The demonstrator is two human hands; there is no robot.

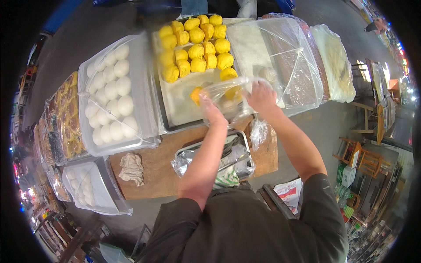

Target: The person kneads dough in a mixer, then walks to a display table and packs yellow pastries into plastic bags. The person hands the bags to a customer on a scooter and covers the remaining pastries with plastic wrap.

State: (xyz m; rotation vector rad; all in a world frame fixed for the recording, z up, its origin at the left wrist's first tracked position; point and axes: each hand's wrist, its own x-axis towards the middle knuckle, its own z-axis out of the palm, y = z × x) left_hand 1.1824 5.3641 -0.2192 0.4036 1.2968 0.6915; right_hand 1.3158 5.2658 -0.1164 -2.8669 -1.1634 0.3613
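Note:
My left hand [212, 110] is inside or behind clear plastic, its fingers against a yellow bun [196, 95] near the tray's front. My right hand [261, 97] grips the upper right part of the same clear plastic bag [230, 92], which stretches between both hands. Another yellow piece [233, 93] shows through the film, though whether it lies in the bag or under it I cannot tell. Beyond the hands, rows of yellow buns [197, 51] rest on a lined metal tray [179, 113]. The left fingertips are partly blurred by the film.
Left of the yellow buns stands a plastic-covered tray of white buns [111, 95]. Covered trays [296, 62] stand to the right. A metal box [248, 144] with utensils and bags, and a crumpled cloth [131, 168], lie on the wooden table [158, 177]. Someone's jeans [194, 7] show beyond.

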